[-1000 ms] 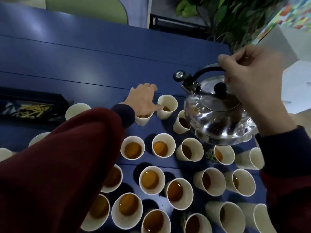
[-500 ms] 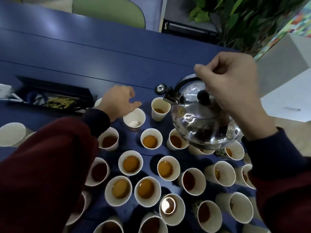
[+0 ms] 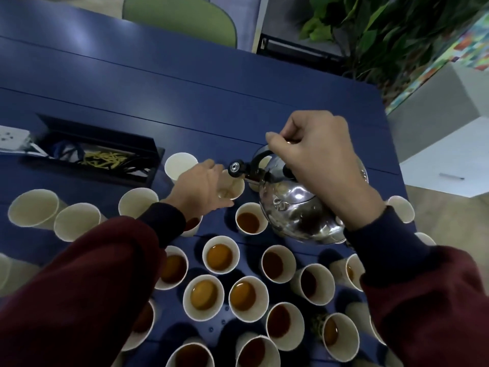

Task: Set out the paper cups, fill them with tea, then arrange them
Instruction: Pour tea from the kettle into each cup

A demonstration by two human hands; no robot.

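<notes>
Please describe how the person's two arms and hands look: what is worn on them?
Both arms wear loose dark red sleeves, the left sleeve and the right sleeve, each ending in a dark navy cuff at the wrist. The left grip and the right grip are bare hands, with no gloves.

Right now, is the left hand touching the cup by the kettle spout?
Touching: head view shows the left hand curled round the cup.

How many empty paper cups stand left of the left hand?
4 cups: three in a row left of the sleeve, one beside the black tray. Another seems cut off at the edge.
</notes>
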